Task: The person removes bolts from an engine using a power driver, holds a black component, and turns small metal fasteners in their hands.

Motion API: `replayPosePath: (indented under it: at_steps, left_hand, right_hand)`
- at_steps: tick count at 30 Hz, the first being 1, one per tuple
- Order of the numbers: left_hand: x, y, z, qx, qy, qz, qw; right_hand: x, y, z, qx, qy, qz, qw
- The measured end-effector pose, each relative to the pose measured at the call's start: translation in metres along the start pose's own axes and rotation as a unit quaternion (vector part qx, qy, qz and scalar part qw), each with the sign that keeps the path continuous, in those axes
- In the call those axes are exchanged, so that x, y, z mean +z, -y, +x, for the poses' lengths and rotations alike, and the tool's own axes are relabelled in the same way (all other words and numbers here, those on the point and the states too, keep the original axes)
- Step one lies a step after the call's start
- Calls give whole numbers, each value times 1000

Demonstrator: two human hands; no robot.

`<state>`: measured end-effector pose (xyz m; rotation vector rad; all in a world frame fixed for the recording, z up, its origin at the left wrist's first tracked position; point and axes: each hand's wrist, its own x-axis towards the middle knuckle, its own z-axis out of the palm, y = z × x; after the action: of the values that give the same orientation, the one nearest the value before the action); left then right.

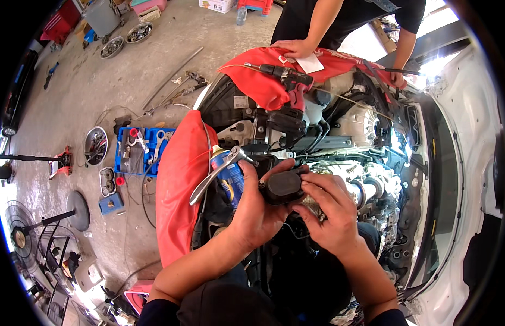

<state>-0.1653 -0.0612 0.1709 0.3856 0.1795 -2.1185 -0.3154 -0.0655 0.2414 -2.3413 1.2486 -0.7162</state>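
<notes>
Over the open engine bay, my left hand (255,214) is closed around a black, oval-ended plastic part (283,187). My right hand (331,214) pinches the right side of that part with its fingertips. A chrome ratchet wrench (213,176) is at my left thumb, its handle slanting down to the left; whether the thumb grips it or only overlaps it, I cannot tell. Just behind the ratchet stands a blue and yellow spray can (230,182). Beyond my hands, a black and red cordless drill (290,81) rests on the red fender cover (258,89).
Another person's hand (296,48) leans on the far cover. A second red cover (179,190) drapes the car's left edge. On the floor are a blue tool case (141,155), metal bowls (96,144) and a fan (24,239). The white raised hood (464,163) borders the right.
</notes>
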Motion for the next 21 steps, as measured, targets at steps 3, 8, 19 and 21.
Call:
replayPosePath:
  at_steps: [3, 8, 19, 21]
  left_hand:
    - [6, 0, 1, -2, 0, -1, 1000]
    - [5, -4, 1, -5, -15, 31, 999]
    - [45, -28, 46, -90, 95, 208, 969]
    - [57, -32, 55, -76, 83, 230, 967]
  right_hand:
    - [15, 4, -11, 10, -11, -20, 1000]
    - [26, 6, -20, 79, -64, -15, 995]
    - [-40, -32, 43, 62, 77, 98, 990]
    - [-47, -31, 58, 115, 115, 57, 985]
